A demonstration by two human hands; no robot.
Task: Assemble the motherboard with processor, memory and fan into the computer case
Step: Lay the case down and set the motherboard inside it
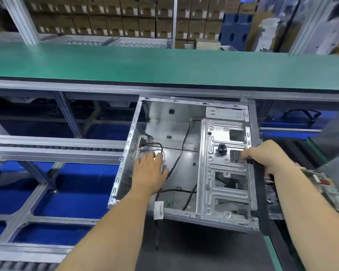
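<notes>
The computer case lies on its side with its open face up, on the dark counter in front of the person, its far end close under the green conveyor belt. The left hand reaches down inside the case, palm down, its fingers fairly straight and spread a little on the bare metal floor near the left wall; its grip is released, holding nothing, with the fingertips just beside a looped black cable that runs from that wall. A second black cable crosses the floor to the right of the hand, touching or passing close by its edge. The right hand sits on the case's right side, its grip closed over the top of the black front panel, fingers curled inward over the rim toward the perforated drive cage. The motherboard lies outside the case, on the counter to its right, partly hidden under the right forearm and blurred, so its parts cannot be made out. A white label hangs at the case's near edge. Stacked cartons fill the background.
</notes>
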